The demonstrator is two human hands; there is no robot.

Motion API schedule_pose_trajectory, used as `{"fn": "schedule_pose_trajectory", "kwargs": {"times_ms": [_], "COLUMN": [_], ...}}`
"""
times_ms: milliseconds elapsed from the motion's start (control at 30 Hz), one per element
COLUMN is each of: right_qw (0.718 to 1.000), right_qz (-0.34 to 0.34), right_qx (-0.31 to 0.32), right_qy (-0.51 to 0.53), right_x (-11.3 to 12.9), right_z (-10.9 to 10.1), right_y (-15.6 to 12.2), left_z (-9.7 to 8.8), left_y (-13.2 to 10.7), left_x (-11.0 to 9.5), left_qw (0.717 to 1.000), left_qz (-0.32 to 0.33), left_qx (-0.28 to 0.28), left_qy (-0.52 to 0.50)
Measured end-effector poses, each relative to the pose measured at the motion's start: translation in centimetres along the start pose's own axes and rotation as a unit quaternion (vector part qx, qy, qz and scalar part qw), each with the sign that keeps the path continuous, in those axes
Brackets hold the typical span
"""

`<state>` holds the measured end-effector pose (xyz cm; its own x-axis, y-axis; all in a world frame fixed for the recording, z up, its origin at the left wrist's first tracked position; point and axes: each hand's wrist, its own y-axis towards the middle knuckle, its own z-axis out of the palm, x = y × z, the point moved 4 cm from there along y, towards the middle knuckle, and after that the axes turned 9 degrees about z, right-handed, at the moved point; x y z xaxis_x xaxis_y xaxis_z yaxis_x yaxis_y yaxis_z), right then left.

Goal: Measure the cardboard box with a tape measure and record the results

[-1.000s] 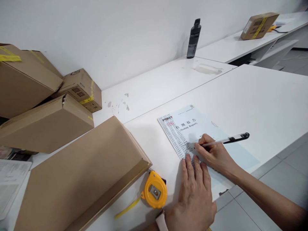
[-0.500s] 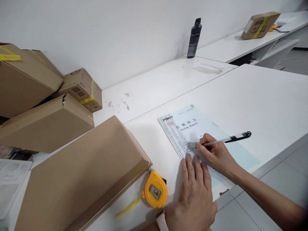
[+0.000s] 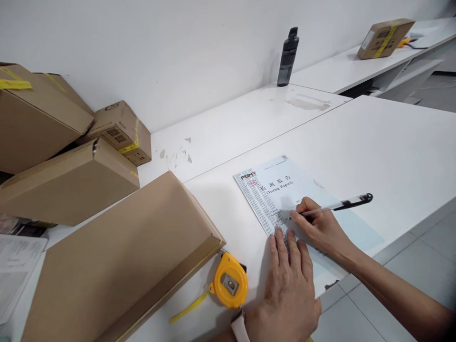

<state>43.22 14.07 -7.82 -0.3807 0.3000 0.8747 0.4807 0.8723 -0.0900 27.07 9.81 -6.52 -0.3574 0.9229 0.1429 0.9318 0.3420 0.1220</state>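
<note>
A pale blue printed booklet (image 3: 302, 190), headed "Testing Report", lies on the white table. My right hand (image 3: 320, 228) is closed around a pen (image 3: 342, 205) with a clear barrel and black cap end. The pen's tip meets the booklet's left part, beside rows of small handwriting. My left hand (image 3: 290, 285) rests flat, fingers stretched out, over the booklet's lower left edge, and hides part of it. Close to the left wrist lies a yellow tape measure (image 3: 231, 280) with a short length of its tape (image 3: 190, 306) pulled out.
A large brown cardboard box (image 3: 124, 256) lies left of the tape measure. Several more boxes, among them a small taped one (image 3: 119, 133), are piled behind it. A dark water bottle (image 3: 288, 57) stands by the wall. Another taped box (image 3: 386, 39) sits far right.
The pen and my right hand have shifted only very slightly over the booklet. My left hand and the other things stay where they were.
</note>
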Motion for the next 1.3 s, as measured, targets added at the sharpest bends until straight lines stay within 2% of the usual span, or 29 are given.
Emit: {"fn": "schedule_pose_trajectory", "kwargs": {"times_ms": [267, 767, 933, 1033, 1133, 1200, 1300], "right_qw": [1.0, 1.0, 0.998, 0.994, 0.984, 0.971, 0.955], "right_qz": [0.0, -0.004, -0.003, -0.041, -0.129, -0.182, -0.217], "right_qx": [0.003, -0.011, -0.069, -0.097, -0.082, -0.08, -0.1], "right_qy": [-0.002, -0.007, 0.004, -0.024, -0.088, -0.131, -0.175], "right_x": [0.0, 0.0, 0.0, 0.3, 0.6, 0.5, 0.1], "right_z": [-0.1, -0.2, -0.6, -0.9, -0.5, -0.1, 0.4], "right_y": [0.0, -0.1, -0.1, 0.0, 0.1, 0.2, 0.5], "left_z": [-0.2, 0.0, 0.3, 0.0, -0.8, -1.6, -2.8], "left_y": [0.2, 0.1, 0.2, 0.4, 0.2, -0.5, -2.7], "left_x": [-0.1, -0.3, -0.2, 0.0, 0.1, 0.2, 0.9], "left_qw": [1.0, 1.0, 1.0, 1.0, 1.0, 0.999, 0.99], "left_qz": [0.002, 0.0, -0.002, 0.005, 0.003, -0.013, -0.057], "left_qx": [0.013, -0.004, 0.006, 0.012, 0.001, -0.03, -0.109], "left_qy": [0.008, 0.018, 0.003, -0.006, -0.012, -0.023, -0.067]}}
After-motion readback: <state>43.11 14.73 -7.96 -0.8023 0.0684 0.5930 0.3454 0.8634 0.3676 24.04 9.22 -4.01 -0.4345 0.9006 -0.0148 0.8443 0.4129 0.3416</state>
